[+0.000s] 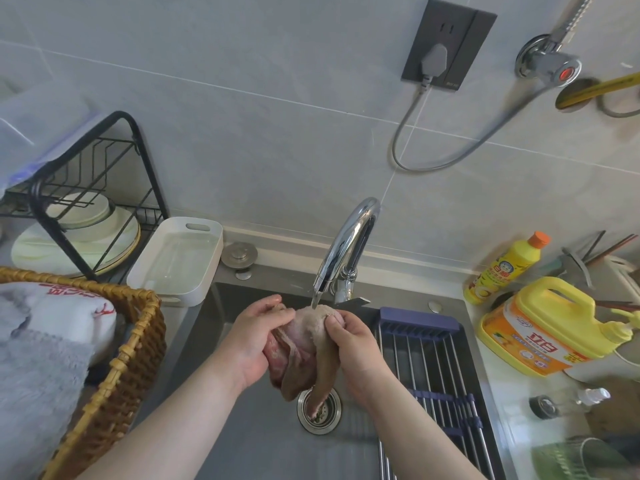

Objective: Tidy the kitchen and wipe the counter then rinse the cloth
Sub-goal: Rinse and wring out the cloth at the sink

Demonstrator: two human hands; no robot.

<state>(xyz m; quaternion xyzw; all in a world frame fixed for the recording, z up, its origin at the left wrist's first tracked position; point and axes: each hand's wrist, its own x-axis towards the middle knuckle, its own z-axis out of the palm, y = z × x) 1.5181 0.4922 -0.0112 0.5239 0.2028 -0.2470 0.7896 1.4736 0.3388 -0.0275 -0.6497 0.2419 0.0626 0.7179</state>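
Our forearms fill the bottom of the frame and meet at its centre, above the grey sink (249,445). Between them is the cloth (301,344), brownish-pink and bunched, right under the spout of the tap (349,244), where a thin stream of water lands on its top. Our left grip (252,341) is wrapped round the cloth's left side, fingers curled over it. Our right grip (353,348) pinches its upper right part, thumb on top. A tail of the cloth hangs in front of the drain (318,408) just below centre; we cannot tell whether it touches.

Right of centre, a blue-framed wire rack (433,358) lies across the sink. On the table at the right edge stands a big yellow jug (550,327) with an orange label, and above it in the frame a smaller yellow bottle (509,268) with an orange cap.

At lower left a wicker basket (131,344) holds grey and white fabric. Just above it, by the sink's upper left corner, sits a white tray (176,261). Further left, a black dish rack (93,188) holds pale plates (76,244). A dark wall socket (448,46) with a grey plug in it is at the top of the frame.
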